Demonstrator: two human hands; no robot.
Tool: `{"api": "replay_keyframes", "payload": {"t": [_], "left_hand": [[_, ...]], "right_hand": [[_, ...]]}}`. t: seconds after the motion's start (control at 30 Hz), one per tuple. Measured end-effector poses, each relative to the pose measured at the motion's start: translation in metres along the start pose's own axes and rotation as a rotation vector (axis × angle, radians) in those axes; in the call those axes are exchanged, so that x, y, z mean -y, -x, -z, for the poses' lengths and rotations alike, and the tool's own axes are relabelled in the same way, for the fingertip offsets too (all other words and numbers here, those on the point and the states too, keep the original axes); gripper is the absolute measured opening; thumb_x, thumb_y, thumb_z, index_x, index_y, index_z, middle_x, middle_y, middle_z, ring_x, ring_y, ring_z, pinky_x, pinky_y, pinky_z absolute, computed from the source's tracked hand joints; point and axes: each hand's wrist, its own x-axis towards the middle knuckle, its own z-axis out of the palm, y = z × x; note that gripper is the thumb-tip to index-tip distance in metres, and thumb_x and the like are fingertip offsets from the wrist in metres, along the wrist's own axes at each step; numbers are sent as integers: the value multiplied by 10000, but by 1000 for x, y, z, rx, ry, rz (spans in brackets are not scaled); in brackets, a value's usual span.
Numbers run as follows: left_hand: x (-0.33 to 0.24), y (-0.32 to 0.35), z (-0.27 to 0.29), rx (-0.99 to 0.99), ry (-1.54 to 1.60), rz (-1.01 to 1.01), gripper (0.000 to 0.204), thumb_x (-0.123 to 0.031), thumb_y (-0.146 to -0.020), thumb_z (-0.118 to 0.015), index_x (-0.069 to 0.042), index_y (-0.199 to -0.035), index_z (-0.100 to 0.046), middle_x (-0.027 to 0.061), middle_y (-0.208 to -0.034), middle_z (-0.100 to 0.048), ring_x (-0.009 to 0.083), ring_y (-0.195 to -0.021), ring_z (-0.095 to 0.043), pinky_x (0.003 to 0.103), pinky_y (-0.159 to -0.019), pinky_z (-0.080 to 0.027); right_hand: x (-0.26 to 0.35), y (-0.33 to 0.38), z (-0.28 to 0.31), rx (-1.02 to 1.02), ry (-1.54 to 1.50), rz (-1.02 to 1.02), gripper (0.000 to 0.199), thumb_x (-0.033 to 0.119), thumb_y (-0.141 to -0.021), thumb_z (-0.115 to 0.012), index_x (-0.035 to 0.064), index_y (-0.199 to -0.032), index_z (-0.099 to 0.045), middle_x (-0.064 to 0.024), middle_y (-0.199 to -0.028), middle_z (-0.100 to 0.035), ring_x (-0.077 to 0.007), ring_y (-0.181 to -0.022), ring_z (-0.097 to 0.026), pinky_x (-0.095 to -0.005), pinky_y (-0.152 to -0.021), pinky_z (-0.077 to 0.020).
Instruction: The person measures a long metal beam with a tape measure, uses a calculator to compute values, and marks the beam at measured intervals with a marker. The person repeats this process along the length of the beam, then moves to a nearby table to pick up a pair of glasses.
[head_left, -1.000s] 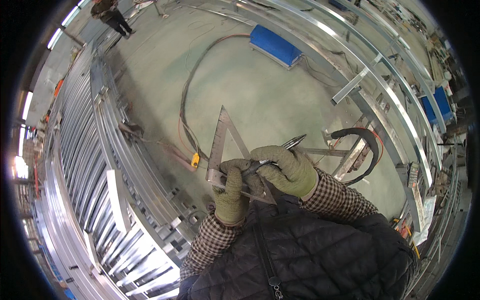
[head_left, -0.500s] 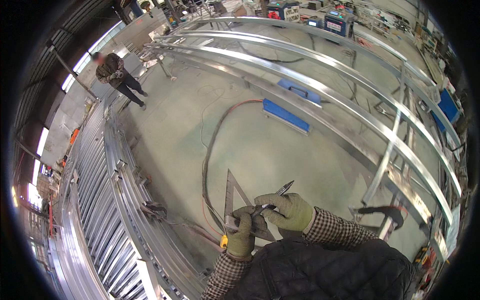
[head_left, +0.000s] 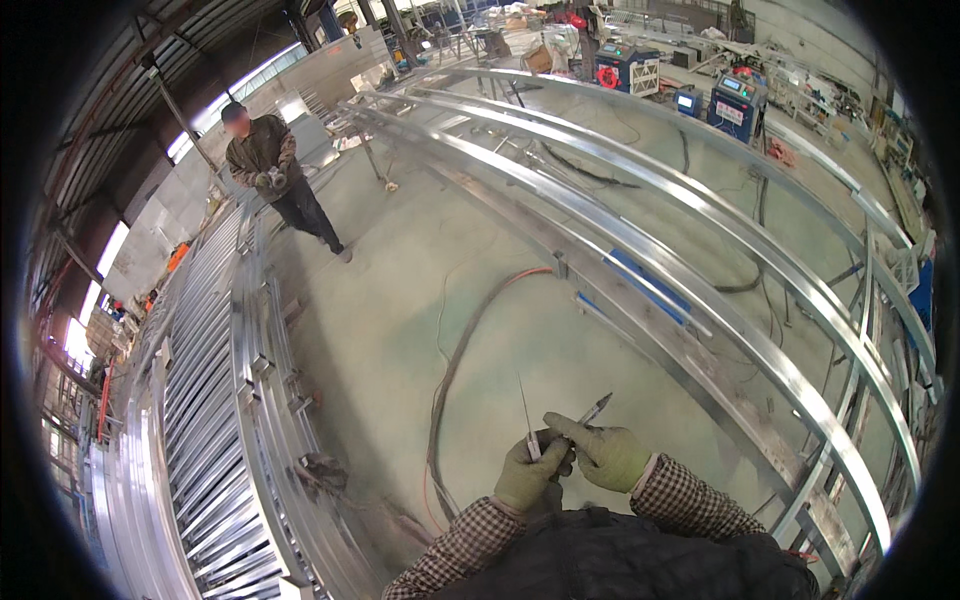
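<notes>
In my left hand [head_left: 520,480] is a metal set square [head_left: 533,445], turned nearly edge-on so that it looks like a thin upright line above a thicker base. The fingers are closed round that base. My right hand [head_left: 614,459], in a green work glove like the left, grips a dark marker pen [head_left: 597,407] whose tip points up and to the right. Both hands are close together in front of my body, above the floor. Part of the right fingertips is hidden between the two gloves.
Long shiny metal rails [head_left: 640,262] run along my right. Stacked metal profiles [head_left: 215,420] lie at the left. A thick cable [head_left: 455,365] curves over the floor ahead. Another person [head_left: 275,175] stands at the far left; blue machines [head_left: 735,105] stand at the back right.
My view has shifted and the set square has turned from showing its flat triangular face to nearly edge-on. The other person appears nearer, head raised. Both hands keep their hold.
</notes>
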Motion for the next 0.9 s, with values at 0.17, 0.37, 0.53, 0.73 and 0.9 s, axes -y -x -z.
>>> {"api": "replay_keyframes", "payload": {"t": [0.17, 0.37, 0.53, 0.73, 0.9], "left_hand": [[-28, -104, 36, -229, 175, -91, 350, -236, -1080, -698, 0, -1337, -669, 90, -971, -751, 167, -781, -699, 298, -656, -533], [-54, -175, 92, -362, 306, -128, 382, -232, -1052, -741, -5, -1349, -662, 96, -987, -764, 170, -778, -712, 303, -657, -544], [-54, -212, 106, -461, 397, -146, 364, -227, -1056, -735, -9, -1339, -661, 112, -983, -767, 184, -773, -723, 311, -647, -549], [-72, -260, 110, -616, 389, -183, 319, -195, -1062, -710, 4, -1309, -671, 123, -969, -758, 200, -754, -721, 316, -633, -555], [-95, -289, 112, -737, 376, -220, 328, -199, -1054, -727, 7, -1302, -665, 128, -967, -754, 202, -746, -719, 317, -622, -560]], "right_hand": [[-31, -66, 50, -433, -220, -59, 503, 100, -1028, -627, 119, -1527, -570, -186, -1194, -781, -323, -1049, -786, -413, -894, -627], [-119, -123, 116, -730, -178, -299, 292, 103, -1035, -645, 51, -1312, -725, -201, -1208, -777, -310, -1113, -770, -387, -959, -598], [-229, -164, 171, -751, 25, -369, 288, 115, -1017, -664, 18, -1283, -719, -221, -1196, -772, -348, -1134, -751, -400, -984, -581], [-370, -232, 261, -790, 161, -516, 380, 258, -1025, -665, 1, -1301, -706, -244, -1232, -755, -396, -1158, -729, -445, -1021, -563], [-453, -297, 296, -781, 380, -641, 518, 454, -1024, -632, 9, -1268, -734, -265, -1247, -746, -422, -1186, -712, -488, -1049, -548]]}}
